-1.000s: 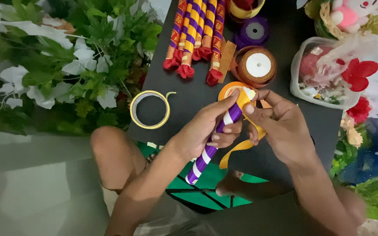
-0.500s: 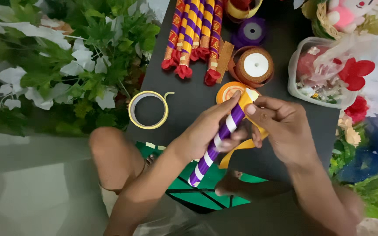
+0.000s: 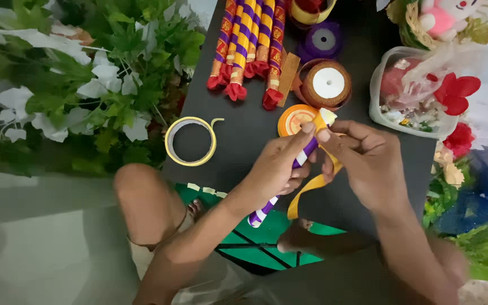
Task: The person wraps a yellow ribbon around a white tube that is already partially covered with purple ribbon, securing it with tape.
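Observation:
My left hand [image 3: 280, 166] grips a stick wrapped in purple and white stripes [image 3: 264, 209], its lower end poking out below the palm. My right hand [image 3: 365, 161] pinches the stick's top end together with a yellow-orange ribbon [image 3: 312, 189] that loops down under both hands. Both hands meet over a black board [image 3: 244, 135], just in front of an orange ribbon spool [image 3: 292, 118].
Several finished purple, yellow and red wrapped sticks [image 3: 249, 45] lie at the board's far edge. A tape roll [image 3: 190, 141], a brown spool [image 3: 327, 83], a purple spool [image 3: 323, 40] and a clear box of trinkets [image 3: 410, 93] surround the hands. Artificial leaves [image 3: 74, 85] fill the left.
Both hands have shifted slightly up the stick toward its top end. The thumbs now press together at the tip, covering more of the orange spool.

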